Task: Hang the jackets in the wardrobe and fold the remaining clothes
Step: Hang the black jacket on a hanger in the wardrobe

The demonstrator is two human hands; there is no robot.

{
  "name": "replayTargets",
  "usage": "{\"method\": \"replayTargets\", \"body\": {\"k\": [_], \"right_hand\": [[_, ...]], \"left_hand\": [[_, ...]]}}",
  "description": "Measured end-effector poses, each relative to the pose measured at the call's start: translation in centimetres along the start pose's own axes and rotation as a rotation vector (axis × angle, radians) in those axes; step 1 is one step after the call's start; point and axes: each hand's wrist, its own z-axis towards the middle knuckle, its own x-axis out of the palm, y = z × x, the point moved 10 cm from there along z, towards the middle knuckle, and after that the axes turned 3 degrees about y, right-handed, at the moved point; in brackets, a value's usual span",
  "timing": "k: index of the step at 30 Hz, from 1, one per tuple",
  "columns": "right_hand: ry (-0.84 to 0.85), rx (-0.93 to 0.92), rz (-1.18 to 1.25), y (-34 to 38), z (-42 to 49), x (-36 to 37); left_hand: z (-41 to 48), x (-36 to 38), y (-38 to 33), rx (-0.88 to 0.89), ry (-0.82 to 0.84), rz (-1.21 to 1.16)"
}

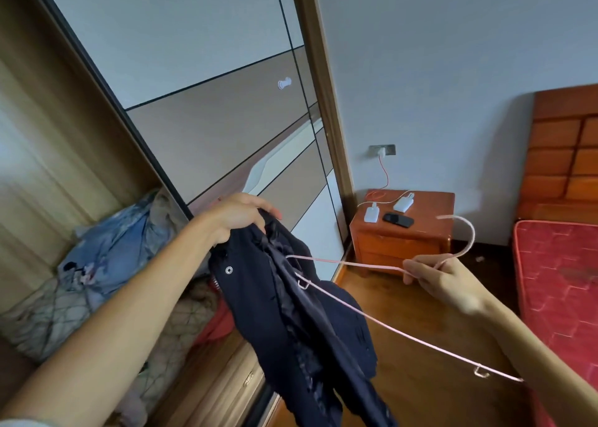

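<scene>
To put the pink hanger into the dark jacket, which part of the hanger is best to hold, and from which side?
Probably the neck of the pink hanger, under its hook, coming from the right, as the right hand holds it. Both thin arms meet there, so one grip steers both, leaving the far tip free at the dark jacket in the left hand.

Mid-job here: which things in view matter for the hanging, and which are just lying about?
In the job: navy jacket, gripped by the left hand; pink hanger, held by the right hand; wardrobe, open.
Lying about: bundled bedding in the wardrobe; nightstand with two white chargers and a black device; red mattress.
</scene>
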Motion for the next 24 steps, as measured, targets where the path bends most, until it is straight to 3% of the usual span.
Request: {"method": "replayTargets", "body": {"k": [15,24], "right_hand": [[-0.14,-0.193,-0.001,5.2,2.6,4.2],[-0.069,-0.292,-0.173,7.4,3.6,6.9]], "left_hand": [[-2.0,4.8,-6.3,0.318,0.118,-0.002],[-3.3,4.7,-5.9,0.326,0.19,-0.034]]}}
